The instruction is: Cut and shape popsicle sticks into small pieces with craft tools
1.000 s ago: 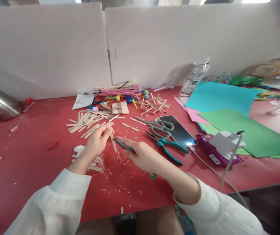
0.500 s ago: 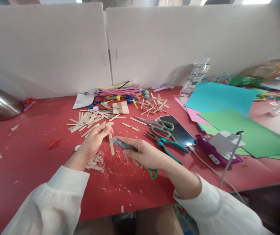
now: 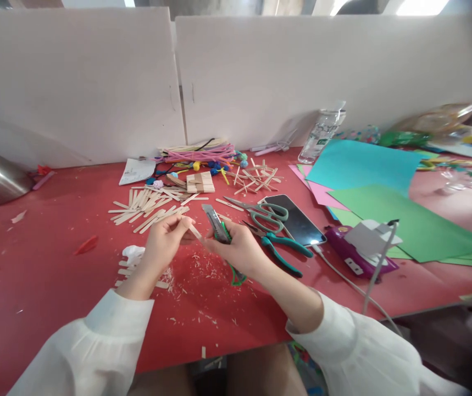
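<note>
Between finger and thumb, my left hand (image 3: 166, 242) pinches a wooden craft stick (image 3: 195, 231) that slants down toward my right hand. My right hand (image 3: 238, 247) is wrapped round a green utility knife (image 3: 216, 224), its blade pointing up and away from the stick. The right fingertips are at the stick's far end; whether they grip it I cannot tell. Wood shavings (image 3: 203, 275) litter the red table below. A loose pile of craft sticks (image 3: 147, 204) lies behind my left hand, and more cut sticks (image 3: 125, 271) lie beside my left wrist, near a white crumpled piece (image 3: 133, 253).
Scissors (image 3: 268, 214), teal pliers (image 3: 285, 253) and a phone (image 3: 297, 220) lie right of my hands. A purple power strip (image 3: 355, 256) with a cable sits further right, by coloured paper (image 3: 367, 165). A plastic bottle (image 3: 322, 135) stands at the back, near pipe cleaners (image 3: 198, 153).
The knife has swung from against the stick to pointing up and away. The stick has turned toward my right hand, whose fingertips are now at its end. The view has shifted slightly.
</note>
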The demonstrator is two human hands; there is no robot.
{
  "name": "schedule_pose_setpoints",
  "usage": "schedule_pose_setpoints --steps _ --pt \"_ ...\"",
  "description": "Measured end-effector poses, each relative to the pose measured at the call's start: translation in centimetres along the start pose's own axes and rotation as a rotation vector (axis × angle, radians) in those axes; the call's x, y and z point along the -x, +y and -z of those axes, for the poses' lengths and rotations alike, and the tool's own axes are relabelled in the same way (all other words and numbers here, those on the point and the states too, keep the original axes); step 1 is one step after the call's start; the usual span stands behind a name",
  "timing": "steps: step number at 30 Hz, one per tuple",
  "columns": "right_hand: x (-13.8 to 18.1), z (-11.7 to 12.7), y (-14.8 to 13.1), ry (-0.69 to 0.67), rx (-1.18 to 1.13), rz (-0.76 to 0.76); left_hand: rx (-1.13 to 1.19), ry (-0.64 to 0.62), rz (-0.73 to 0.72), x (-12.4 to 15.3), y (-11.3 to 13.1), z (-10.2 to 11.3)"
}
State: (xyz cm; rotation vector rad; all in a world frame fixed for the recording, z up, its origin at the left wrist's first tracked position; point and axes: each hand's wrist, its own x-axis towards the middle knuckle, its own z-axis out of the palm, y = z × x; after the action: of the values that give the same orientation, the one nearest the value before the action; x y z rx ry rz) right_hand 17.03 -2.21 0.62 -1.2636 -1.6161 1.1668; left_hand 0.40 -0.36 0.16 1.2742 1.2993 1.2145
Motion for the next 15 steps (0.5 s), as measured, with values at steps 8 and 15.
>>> schedule_pose_setpoints --steps 8,15 --pt "-0.2 -0.5 0.8 0.098 0.084 0.162 -0.007 0.016 -0.123 1.5 0.3 -1.1" --pt "-0.3 -0.6 0.6 0.098 0.139 0.142 -0.052 0.034 -0.140 2.1 0.6 -1.4"
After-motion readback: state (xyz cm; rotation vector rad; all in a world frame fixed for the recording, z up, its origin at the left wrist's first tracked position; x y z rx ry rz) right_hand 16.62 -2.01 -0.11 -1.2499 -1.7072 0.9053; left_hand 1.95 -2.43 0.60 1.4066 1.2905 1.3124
